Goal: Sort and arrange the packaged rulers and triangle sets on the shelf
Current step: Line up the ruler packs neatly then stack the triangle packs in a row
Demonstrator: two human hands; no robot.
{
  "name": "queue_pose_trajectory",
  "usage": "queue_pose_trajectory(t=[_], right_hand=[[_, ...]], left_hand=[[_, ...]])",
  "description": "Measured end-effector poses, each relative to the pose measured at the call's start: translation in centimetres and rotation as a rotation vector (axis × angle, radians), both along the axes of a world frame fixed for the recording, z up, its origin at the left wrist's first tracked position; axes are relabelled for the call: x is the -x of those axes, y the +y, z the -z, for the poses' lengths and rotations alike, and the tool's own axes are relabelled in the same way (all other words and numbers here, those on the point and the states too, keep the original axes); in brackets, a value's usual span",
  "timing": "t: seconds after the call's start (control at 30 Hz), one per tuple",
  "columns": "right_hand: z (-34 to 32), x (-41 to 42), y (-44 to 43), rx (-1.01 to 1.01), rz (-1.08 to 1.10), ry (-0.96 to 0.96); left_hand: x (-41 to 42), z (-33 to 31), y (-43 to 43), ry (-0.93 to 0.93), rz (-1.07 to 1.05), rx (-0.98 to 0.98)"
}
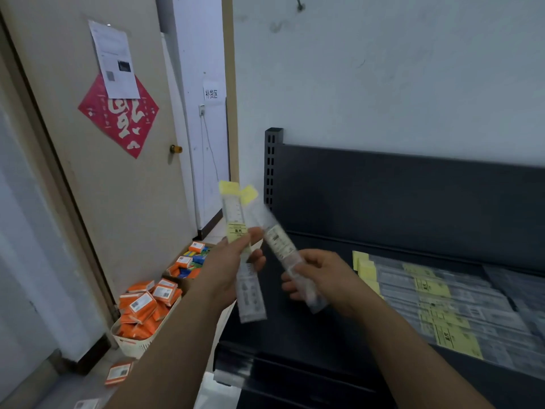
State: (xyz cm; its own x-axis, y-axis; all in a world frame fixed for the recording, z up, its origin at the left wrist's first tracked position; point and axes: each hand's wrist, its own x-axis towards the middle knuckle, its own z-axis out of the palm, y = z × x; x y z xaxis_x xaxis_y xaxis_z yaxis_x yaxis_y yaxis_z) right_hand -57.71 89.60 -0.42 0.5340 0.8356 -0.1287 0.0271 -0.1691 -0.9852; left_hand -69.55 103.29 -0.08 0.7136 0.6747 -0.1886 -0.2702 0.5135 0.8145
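My left hand grips a packaged ruler, clear plastic with a yellow header and label, held nearly upright in front of the shelf's left end. My right hand holds a second packaged ruler, tilted up to the left and blurred; its yellow top nearly meets the first ruler's top. Both are raised above the black shelf. Several packaged rulers with yellow labels lie flat side by side on the shelf's right part.
A white basket of orange boxes stands on the floor at the left, with a cardboard box of orange and blue packs behind it. Loose orange boxes lie on the floor. A door stands at the left.
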Motion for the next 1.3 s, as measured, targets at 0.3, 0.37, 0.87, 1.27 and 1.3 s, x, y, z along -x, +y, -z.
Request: queue_pose_trajectory(t=[0.3,0.37,0.87,1.27,1.3], right_hand=[[-0.1,0.4,-2.1,0.04,-0.074,-0.239],[-0.3,0.4,-2.9,0.042,-0.057,-0.229],[-2.5,-5.5,-17.5,0.202,-0.013,-0.453],[-1.4,-10.3,-26.6,0.63,-0.075,-0.73],[-0.8,-10.4,-26.7,0.631,-0.045,-0.738]], left_hand=[[-3.6,-0.6,-5.5,0.136,-0.025,-0.154],[-3.9,-0.4,-5.4,0.113,-0.03,-0.076],[-7.3,0.2,-11.0,-0.139,0.165,-0.141],[-9.2,1.3,-17.6,0.668,0.589,-1.714],[-9.4,1.7,-18.0,0.69,0.606,-1.706]])
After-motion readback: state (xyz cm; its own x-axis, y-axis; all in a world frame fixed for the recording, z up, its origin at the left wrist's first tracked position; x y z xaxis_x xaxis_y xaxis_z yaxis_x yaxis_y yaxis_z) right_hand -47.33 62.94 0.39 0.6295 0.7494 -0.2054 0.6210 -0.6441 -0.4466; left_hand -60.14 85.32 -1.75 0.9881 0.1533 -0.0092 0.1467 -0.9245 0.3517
